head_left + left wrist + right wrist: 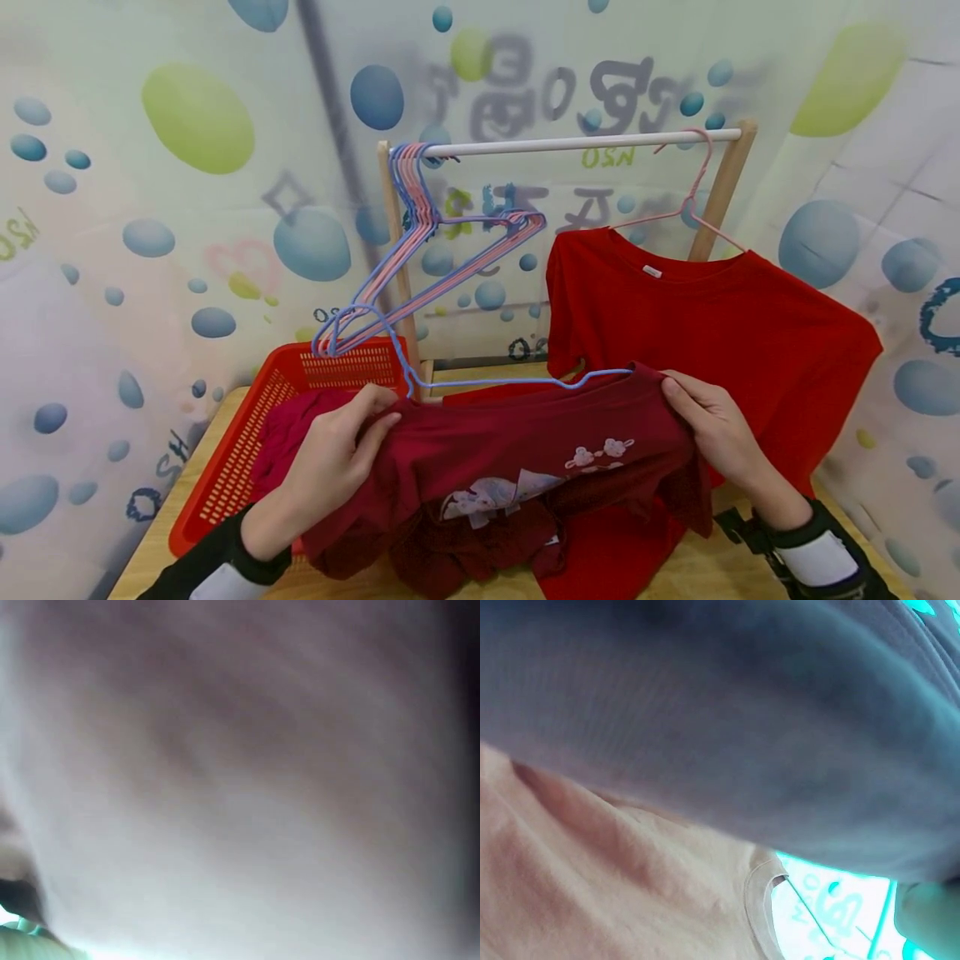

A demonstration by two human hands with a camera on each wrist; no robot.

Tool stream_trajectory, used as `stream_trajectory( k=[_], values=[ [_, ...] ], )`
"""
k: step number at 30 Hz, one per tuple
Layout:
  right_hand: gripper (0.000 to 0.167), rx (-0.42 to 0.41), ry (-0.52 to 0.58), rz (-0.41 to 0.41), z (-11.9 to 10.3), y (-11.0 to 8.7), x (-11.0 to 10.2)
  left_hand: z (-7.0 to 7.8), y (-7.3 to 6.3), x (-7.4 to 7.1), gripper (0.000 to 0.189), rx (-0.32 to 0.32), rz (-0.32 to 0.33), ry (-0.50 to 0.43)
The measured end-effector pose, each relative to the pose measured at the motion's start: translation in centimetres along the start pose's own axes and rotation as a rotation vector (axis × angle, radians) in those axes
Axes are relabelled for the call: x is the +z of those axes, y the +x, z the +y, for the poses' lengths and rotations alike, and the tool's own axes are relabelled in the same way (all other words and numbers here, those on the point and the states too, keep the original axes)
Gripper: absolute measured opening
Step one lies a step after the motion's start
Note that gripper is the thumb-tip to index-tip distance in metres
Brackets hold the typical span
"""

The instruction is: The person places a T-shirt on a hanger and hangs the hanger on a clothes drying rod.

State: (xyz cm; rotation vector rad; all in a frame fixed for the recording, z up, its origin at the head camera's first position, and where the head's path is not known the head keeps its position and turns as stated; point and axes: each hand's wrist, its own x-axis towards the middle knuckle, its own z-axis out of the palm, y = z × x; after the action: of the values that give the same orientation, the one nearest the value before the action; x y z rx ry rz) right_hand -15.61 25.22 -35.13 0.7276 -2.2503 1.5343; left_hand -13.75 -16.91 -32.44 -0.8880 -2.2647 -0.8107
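A dark red shirt (pixel 517 437) with a pale printed picture is stretched between both hands in the head view. My left hand (pixel 330 458) pinches its edge at the left, thumb against fingers. At the opposite end, my right hand (pixel 712 421) pinches the cloth near the shoulder. A blue hanger (pixel 495 382) lies along the shirt's upper edge, its hook up at the left and its ends hidden by the cloth. The left wrist view is a close blur. In the right wrist view, cloth (pixel 630 870) looks orange below a blurred dark shape.
A wooden rack with a white rod (pixel 555 146) stands behind. Several blue and pink hangers (pixel 420 225) hang at its left, a bright red shirt (pixel 697 325) on a pink hanger at its right. A red basket (pixel 217 475) with clothes sits on the wooden table (pixel 142 567).
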Motion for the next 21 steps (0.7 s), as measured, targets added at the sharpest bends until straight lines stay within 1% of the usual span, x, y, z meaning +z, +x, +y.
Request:
stream_trajectory(
  k=[4,7,10,14,17,21],
  values=[
    [0.03,-0.008,-0.053,-0.025,-0.1,0.1,0.2,0.2,-0.1,0.4,0.019,0.004,-0.021,-0.025],
    [0.029,-0.037,-0.103,-0.029,-0.2,0.2,0.5,0.4,-0.1,0.8,0.015,-0.008,-0.037,-0.05],
    [0.029,-0.095,-0.155,-0.049,-0.1,0.5,0.8,0.7,0.0,1.1,0.016,-0.027,-0.047,-0.073],
    [0.03,-0.157,-0.207,-0.049,0.0,0.7,1.1,1.0,0.1,1.5,0.015,-0.051,-0.052,-0.115],
    [0.03,-0.159,-0.241,-0.048,0.0,0.9,1.2,1.0,0.2,1.8,0.015,-0.061,-0.042,-0.16],
    [0.028,-0.156,-0.29,-0.075,0.1,1.1,1.4,1.1,0.3,2.2,0.016,-0.075,-0.032,-0.216]
  ],
)
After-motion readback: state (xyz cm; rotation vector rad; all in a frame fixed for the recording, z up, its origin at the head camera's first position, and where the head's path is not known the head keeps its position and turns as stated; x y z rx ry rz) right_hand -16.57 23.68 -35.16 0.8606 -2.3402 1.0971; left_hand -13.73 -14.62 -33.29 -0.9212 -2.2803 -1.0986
